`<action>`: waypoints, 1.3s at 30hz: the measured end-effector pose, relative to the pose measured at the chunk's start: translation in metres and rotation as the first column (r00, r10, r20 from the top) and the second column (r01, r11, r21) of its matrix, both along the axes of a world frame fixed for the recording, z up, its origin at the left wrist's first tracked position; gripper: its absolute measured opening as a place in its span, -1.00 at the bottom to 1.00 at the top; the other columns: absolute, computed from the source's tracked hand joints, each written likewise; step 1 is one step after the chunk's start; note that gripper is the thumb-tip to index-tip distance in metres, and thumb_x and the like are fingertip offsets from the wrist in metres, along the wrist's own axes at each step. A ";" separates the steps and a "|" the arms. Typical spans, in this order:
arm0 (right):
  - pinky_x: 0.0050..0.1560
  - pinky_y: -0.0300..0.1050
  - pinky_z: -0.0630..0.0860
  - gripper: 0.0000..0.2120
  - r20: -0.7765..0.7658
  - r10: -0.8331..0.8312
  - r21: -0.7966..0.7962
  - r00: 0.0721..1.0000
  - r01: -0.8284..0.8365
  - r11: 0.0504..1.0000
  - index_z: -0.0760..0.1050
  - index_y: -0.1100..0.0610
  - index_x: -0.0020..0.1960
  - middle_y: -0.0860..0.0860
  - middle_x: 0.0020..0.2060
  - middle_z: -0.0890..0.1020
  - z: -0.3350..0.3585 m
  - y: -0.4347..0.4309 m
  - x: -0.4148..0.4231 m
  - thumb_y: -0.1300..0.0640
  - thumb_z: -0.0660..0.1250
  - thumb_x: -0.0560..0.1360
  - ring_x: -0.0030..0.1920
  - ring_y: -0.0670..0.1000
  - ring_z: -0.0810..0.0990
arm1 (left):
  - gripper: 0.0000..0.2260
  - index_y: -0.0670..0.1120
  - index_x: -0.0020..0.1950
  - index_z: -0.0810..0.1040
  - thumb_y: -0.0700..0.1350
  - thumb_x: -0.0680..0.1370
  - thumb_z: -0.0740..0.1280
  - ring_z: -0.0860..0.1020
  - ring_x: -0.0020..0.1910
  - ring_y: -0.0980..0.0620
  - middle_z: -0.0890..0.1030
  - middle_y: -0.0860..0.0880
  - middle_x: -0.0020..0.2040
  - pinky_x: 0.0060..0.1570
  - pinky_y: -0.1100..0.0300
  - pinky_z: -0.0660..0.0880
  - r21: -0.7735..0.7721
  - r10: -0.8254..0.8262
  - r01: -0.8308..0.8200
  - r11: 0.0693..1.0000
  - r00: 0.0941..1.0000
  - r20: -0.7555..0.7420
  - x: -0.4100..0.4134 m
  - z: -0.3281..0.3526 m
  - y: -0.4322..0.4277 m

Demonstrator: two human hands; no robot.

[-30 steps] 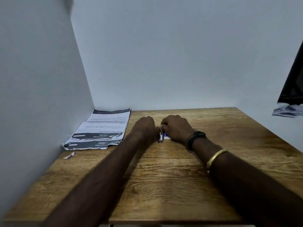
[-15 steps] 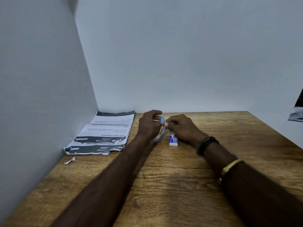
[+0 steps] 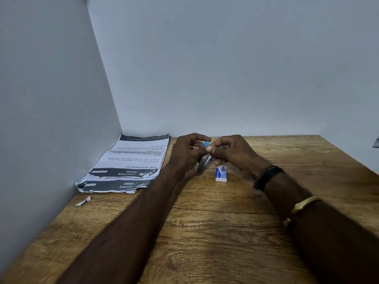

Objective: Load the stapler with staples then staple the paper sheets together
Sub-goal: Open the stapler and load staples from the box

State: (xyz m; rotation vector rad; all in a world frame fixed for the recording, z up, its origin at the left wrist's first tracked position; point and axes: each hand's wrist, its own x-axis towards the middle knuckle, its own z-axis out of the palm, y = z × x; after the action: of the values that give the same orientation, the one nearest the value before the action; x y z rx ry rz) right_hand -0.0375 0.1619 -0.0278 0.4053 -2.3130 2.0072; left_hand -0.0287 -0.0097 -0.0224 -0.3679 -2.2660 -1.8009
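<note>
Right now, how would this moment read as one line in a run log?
stage: loading | left hand + right hand: both on stapler, lifted | staple box: on table | paper sheets: unstapled, left

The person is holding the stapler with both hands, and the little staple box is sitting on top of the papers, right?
Not quite. The head view shows both the left hand and right hand on the stapler, but the staple box sits on the bare wooden table, apart from the papers.

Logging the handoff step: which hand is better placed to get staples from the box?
Right. The staple box lies on the table just beneath the right hand, and the left hand is wrapped around the stapler, steadying it.
</note>
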 end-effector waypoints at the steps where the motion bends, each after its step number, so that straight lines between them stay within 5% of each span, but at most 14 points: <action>1: -0.25 -0.13 0.68 -0.67 0.005 -0.014 0.004 1.000 0.014 1.000 0.69 0.25 -0.05 0.10 -0.28 0.74 -0.001 -0.001 -0.001 0.05 0.60 0.32 -0.29 0.02 0.71 | -0.77 -0.17 0.11 0.70 -0.23 0.47 0.54 0.62 -0.22 0.02 0.66 -0.10 -0.21 -0.18 0.13 0.55 0.000 0.010 -0.010 1.000 1.000 0.000 0.001 -0.001 0.001; 5: -0.09 0.04 0.72 -0.86 -0.007 -0.091 0.023 0.996 0.091 0.996 0.69 0.25 -0.06 0.18 -0.15 0.76 -0.003 -0.001 -0.006 0.22 0.55 0.44 -0.17 0.18 0.76 | -0.83 -0.15 0.10 0.66 -0.23 0.52 0.49 0.68 -0.13 -0.10 0.70 -0.22 -0.10 -0.10 0.00 0.63 0.013 0.075 -0.074 0.997 0.997 -0.011 0.001 -0.001 0.008; 10: -0.23 -0.16 0.68 -0.93 0.041 -0.118 -0.094 0.992 0.122 0.988 0.66 0.31 -0.06 0.19 -0.19 0.75 -0.005 0.003 -0.003 0.31 0.51 0.48 -0.24 0.07 0.76 | -0.89 -0.21 0.10 0.57 -0.31 0.58 0.39 0.71 -0.11 -0.18 0.66 -0.40 -0.08 0.03 -0.19 0.65 0.204 0.040 -0.046 0.978 0.999 0.034 -0.001 0.001 0.004; 18: -0.15 -0.13 0.70 -0.95 0.074 -0.307 -0.285 0.949 0.315 0.905 0.68 0.28 -0.15 0.14 -0.23 0.74 -0.004 -0.011 0.003 0.33 0.54 0.42 -0.17 0.07 0.78 | -0.65 -0.07 0.29 0.42 -0.18 0.55 0.43 0.70 -0.18 -0.10 0.69 -0.19 -0.03 -0.05 -0.21 0.67 0.259 0.187 -0.272 0.927 0.932 0.311 -0.011 -0.007 0.000; 21: -0.16 -0.14 0.69 -0.94 0.078 -0.367 -0.328 0.927 0.371 0.869 0.65 0.30 -0.17 0.16 -0.21 0.72 -0.002 -0.014 0.005 0.36 0.52 0.39 -0.18 0.07 0.78 | -0.62 -0.06 0.26 0.33 -0.27 0.55 0.41 0.70 -0.32 -0.07 0.72 -0.26 -0.07 -0.14 -0.08 0.69 0.338 0.190 -0.331 0.881 0.901 0.389 -0.012 -0.013 0.006; 24: -0.14 -0.06 0.71 -0.90 0.061 -0.315 -0.275 0.947 0.319 0.907 0.64 0.23 -0.26 0.11 -0.29 0.71 -0.003 -0.017 0.008 0.38 0.52 0.33 -0.19 0.10 0.78 | -0.57 -0.24 0.28 0.37 -0.38 0.48 0.44 0.75 -0.20 -0.18 0.68 -0.33 -0.02 -0.06 -0.04 0.71 0.466 0.220 -0.418 0.780 0.880 0.421 -0.018 -0.013 0.005; 27: -0.11 0.03 0.72 -0.87 0.034 -0.251 -0.153 0.967 0.254 0.955 0.66 0.19 -0.30 0.12 -0.32 0.72 -0.006 -0.020 0.010 0.39 0.52 0.28 -0.19 0.16 0.76 | -0.53 -0.30 0.34 0.44 -0.40 0.47 0.47 0.73 -0.35 -0.07 0.67 -0.27 -0.08 -0.30 0.16 0.67 0.573 0.163 -0.446 0.688 0.863 0.478 -0.016 -0.011 0.003; 29: -0.09 0.04 0.72 -0.86 0.067 -0.230 -0.201 0.971 0.239 0.950 0.68 0.25 -0.22 0.20 -0.25 0.73 -0.006 -0.022 0.010 0.44 0.51 0.32 -0.17 0.19 0.77 | -0.52 -0.34 0.39 0.44 -0.40 0.49 0.46 0.70 -0.42 -0.01 0.66 -0.22 -0.14 -0.41 0.23 0.63 0.606 0.101 -0.412 0.681 0.872 0.480 -0.012 -0.009 0.002; 33: -0.12 -0.08 0.70 -0.87 0.154 -0.221 -0.338 0.963 0.261 0.904 0.68 0.29 -0.16 0.21 -0.16 0.73 -0.002 -0.019 0.010 0.47 0.50 0.38 -0.13 0.15 0.78 | -0.51 -0.33 0.46 0.36 -0.37 0.55 0.38 0.68 -0.30 -0.08 0.65 -0.27 -0.12 -0.29 0.13 0.71 0.673 0.037 -0.369 0.641 0.891 0.453 -0.009 -0.003 -0.003; 37: -0.10 -0.12 0.70 -0.95 0.218 -0.194 -0.449 0.956 0.275 0.850 0.67 0.33 -0.16 0.16 -0.18 0.75 0.001 -0.011 0.008 0.42 0.49 0.44 -0.11 0.12 0.78 | -0.49 -0.27 0.46 0.37 -0.18 0.55 0.42 0.69 -0.31 -0.08 0.69 -0.24 -0.10 -0.40 0.16 0.66 0.487 0.125 -0.365 0.794 0.880 0.457 -0.007 -0.001 -0.005; 39: -0.09 -0.10 0.70 -0.97 0.253 -0.159 -0.512 0.954 0.272 0.815 0.65 0.36 -0.12 0.15 -0.20 0.76 0.002 -0.007 0.007 0.43 0.47 0.46 -0.11 0.12 0.78 | -0.49 -0.14 0.42 0.42 -0.04 0.52 0.44 0.70 -0.17 -0.12 0.71 -0.17 -0.01 -0.16 0.06 0.68 0.220 0.294 -0.405 0.887 0.865 0.407 -0.006 -0.002 -0.009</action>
State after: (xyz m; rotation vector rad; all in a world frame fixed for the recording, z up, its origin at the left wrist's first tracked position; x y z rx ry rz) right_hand -0.0306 0.1552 -0.0260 -0.1000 -1.6442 2.5304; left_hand -0.0345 -0.0182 -0.0239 0.4505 -2.0366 -2.0865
